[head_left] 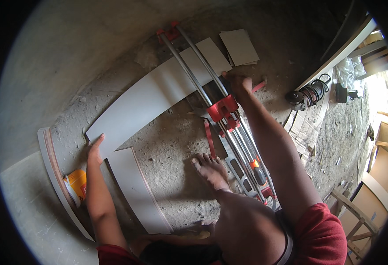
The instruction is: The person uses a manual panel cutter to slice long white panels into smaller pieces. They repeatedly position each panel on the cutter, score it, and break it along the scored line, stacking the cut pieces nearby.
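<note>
A long white tile (143, 99) lies slantwise across a manual tile cutter (222, 108), passing beneath its two steel rails. The cutter has red end pieces and a red carriage. At the tile's lower left end, my left hand (95, 151) grips the edge, thumb on top and the other fingers hidden underneath. My right hand (239, 83) is closed at the other end, just right of the rails, fingertips at the tile's near corner; its grip is partly hidden. A red lever (209, 138) sticks out beside the cutter near my bare foot (211, 170).
Another white tile (139, 190) lies nearer me. Small light tiles (239, 46) are stacked at the far side. A yellow tub (76, 184) and a curved strip (52, 163) are at left. A corded power tool (308, 93) rests on cardboard (306, 128) at right. Dusty rubble covers the floor.
</note>
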{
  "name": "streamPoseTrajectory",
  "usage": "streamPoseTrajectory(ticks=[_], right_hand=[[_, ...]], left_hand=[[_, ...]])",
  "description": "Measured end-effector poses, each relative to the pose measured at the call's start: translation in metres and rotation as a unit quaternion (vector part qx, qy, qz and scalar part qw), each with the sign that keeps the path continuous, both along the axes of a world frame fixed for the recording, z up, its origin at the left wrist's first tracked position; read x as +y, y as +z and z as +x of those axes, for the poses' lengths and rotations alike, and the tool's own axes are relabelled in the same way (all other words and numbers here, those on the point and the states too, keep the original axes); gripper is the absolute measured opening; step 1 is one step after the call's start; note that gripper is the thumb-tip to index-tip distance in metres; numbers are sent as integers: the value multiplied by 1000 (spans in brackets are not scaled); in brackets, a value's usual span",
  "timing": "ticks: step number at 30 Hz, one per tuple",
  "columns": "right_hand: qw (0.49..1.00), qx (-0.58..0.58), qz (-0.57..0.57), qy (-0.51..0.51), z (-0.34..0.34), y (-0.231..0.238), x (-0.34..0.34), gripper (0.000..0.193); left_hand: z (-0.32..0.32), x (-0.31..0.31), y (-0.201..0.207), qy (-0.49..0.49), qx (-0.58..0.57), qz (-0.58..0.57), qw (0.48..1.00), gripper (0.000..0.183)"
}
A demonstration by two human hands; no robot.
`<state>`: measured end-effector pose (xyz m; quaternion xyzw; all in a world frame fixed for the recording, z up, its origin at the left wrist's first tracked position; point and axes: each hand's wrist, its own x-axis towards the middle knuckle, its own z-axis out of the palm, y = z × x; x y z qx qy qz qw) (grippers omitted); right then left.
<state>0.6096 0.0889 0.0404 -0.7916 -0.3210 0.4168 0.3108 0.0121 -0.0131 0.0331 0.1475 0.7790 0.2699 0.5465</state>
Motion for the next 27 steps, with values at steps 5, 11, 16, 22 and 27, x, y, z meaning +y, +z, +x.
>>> streamPoseTrajectory(ticks=[5, 11, 16, 22, 27], right_hand=[[999, 17, 20, 18, 2, -1, 1, 28], [997, -39, 12, 66, 1, 3, -1, 25], [999, -10, -9, 31, 0, 2, 0, 26], [994, -75, 14, 76, 0, 1, 0, 26], [999, -38, 11, 37, -1, 1, -2, 24]], left_hand=[[-7, 4, -4, 3, -3, -13, 1000, 77], [-4, 6, 0, 9, 6, -11, 1000, 75], [0, 7, 4, 20, -37, -24, 999, 75], [-9, 6, -6, 16, -49, -17, 999, 76], [-11, 3, -11, 11, -11, 4, 1000, 77]])
